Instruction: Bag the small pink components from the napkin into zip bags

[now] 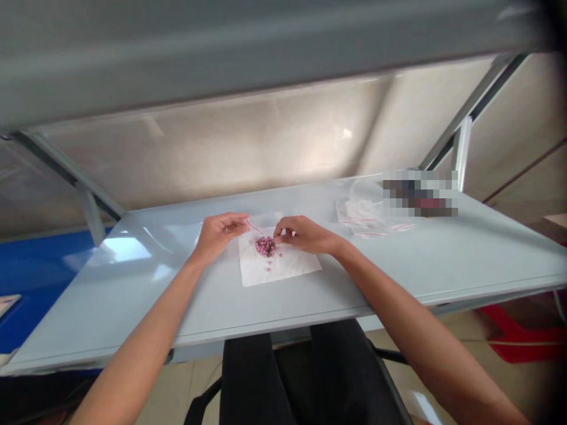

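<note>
A small heap of pink beads (265,245) lies on a white sheet (283,267) in the middle of the pale table (133,283). A few loose beads sit just below the heap. My left hand (218,233) is closed in a pinch on a small clear zip bag with a red strip (254,226), held just left of the heap. My right hand (301,234) rests on the sheet just right of the heap, fingers curled and pinched; what they hold is too small to make out.
A pile of small clear zip bags with red strips (367,219) lies at the back right of the table, beside a blurred-out object (420,193). A blue surface (31,277) lies to the left, something red (522,336) on the floor at right. My dark-clothed legs (301,378) are under the table.
</note>
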Tool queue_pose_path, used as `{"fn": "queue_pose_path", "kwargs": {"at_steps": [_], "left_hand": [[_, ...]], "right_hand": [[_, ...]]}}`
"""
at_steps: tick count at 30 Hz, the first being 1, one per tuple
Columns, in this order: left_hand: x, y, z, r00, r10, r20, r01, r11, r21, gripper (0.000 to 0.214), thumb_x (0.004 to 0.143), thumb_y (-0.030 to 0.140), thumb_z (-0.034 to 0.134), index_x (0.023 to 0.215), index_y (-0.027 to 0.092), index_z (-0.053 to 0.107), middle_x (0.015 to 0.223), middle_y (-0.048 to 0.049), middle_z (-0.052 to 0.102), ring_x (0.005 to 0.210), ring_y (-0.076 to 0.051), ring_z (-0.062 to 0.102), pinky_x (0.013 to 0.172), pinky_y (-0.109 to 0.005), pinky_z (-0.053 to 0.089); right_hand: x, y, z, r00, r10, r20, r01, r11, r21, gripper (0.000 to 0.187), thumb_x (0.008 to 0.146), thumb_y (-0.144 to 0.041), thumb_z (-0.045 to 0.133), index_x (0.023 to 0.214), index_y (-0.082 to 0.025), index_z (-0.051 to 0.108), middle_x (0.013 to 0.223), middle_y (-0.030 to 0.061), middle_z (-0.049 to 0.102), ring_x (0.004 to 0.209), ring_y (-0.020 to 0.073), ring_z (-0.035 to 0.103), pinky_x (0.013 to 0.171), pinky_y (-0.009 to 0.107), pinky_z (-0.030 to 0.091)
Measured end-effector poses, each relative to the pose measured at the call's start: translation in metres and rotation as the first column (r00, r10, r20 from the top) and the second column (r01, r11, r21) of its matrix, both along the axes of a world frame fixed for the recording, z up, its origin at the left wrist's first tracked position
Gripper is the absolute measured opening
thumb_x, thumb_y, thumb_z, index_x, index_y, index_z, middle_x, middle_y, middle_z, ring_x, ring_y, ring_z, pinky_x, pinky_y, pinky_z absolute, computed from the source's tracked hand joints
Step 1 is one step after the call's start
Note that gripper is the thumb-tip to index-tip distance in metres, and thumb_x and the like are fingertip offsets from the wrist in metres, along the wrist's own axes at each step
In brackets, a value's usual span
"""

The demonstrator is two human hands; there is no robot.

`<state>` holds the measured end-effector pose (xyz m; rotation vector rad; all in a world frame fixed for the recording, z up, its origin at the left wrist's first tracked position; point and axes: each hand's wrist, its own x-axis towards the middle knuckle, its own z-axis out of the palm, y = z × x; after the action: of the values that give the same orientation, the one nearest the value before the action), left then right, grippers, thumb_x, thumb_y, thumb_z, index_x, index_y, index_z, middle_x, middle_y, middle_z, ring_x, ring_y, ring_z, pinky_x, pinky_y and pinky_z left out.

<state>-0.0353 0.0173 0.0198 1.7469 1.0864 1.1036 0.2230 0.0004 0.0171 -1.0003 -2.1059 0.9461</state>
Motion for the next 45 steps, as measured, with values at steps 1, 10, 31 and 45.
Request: {"fn": "queue_pose_path", "kwargs": {"at_steps": [1, 10, 31, 45], "left_hand": [[0.002, -0.002, 0.001, 1.0, -0.004, -0.019, 0.004, 1.0, 0.002, 0.041, 0.071, 0.043, 0.085, 0.102, 0.017, 0.08, 0.1, -0.0116, 0.079, 0.09, -0.024, 0.073, 0.084, -0.034, 0.055], [0.017, -0.009, -0.002, 0.99, -0.115, -0.081, 0.117, 0.993, 0.019, 0.028, 0.076, 0.037, 0.081, 0.1, 0.022, 0.082, 0.108, -0.009, 0.078, 0.099, -0.028, 0.074, 0.09, -0.037, 0.055], [0.005, 0.006, -0.016, 0.963, 0.074, 0.259, -0.043, 0.991, -0.123, 0.047, 0.068, 0.045, 0.088, 0.103, 0.015, 0.08, 0.1, -0.0125, 0.079, 0.087, -0.024, 0.074, 0.083, -0.033, 0.056], [0.0, 0.007, -0.018, 0.974, 0.022, 0.224, 0.007, 0.992, -0.127, 0.046, 0.073, 0.044, 0.085, 0.107, 0.015, 0.078, 0.1, -0.0126, 0.079, 0.09, -0.024, 0.074, 0.089, -0.037, 0.055]], "right_hand": [[0.0, 0.0, 0.001, 0.997, -0.026, -0.076, 0.026, 1.0, 0.009, 0.014, 0.085, -0.026, 0.064, 0.079, -0.017, 0.073, 0.072, 0.0024, 0.068, 0.059, 0.0119, 0.058, 0.06, 0.025, 0.044], [-0.02, -0.012, 0.005, 0.961, -0.077, -0.265, 0.134, 0.97, 0.203, 0.016, 0.086, -0.022, 0.062, 0.095, -0.02, 0.074, 0.093, 0.0038, 0.074, 0.066, 0.0116, 0.061, 0.061, 0.024, 0.047], [-0.014, -0.017, 0.0, 0.947, 0.298, 0.116, -0.315, 0.932, 0.178, 0.009, 0.087, -0.025, 0.074, 0.092, -0.023, 0.081, 0.103, 0.0056, 0.064, 0.091, 0.015, 0.063, 0.085, 0.028, 0.047], [-0.014, -0.011, 0.0, 0.98, 0.158, 0.124, -0.183, 0.956, 0.227, 0.01, 0.09, -0.02, 0.068, 0.088, -0.022, 0.077, 0.102, 0.0054, 0.066, 0.088, 0.0152, 0.063, 0.085, 0.03, 0.047]]}}
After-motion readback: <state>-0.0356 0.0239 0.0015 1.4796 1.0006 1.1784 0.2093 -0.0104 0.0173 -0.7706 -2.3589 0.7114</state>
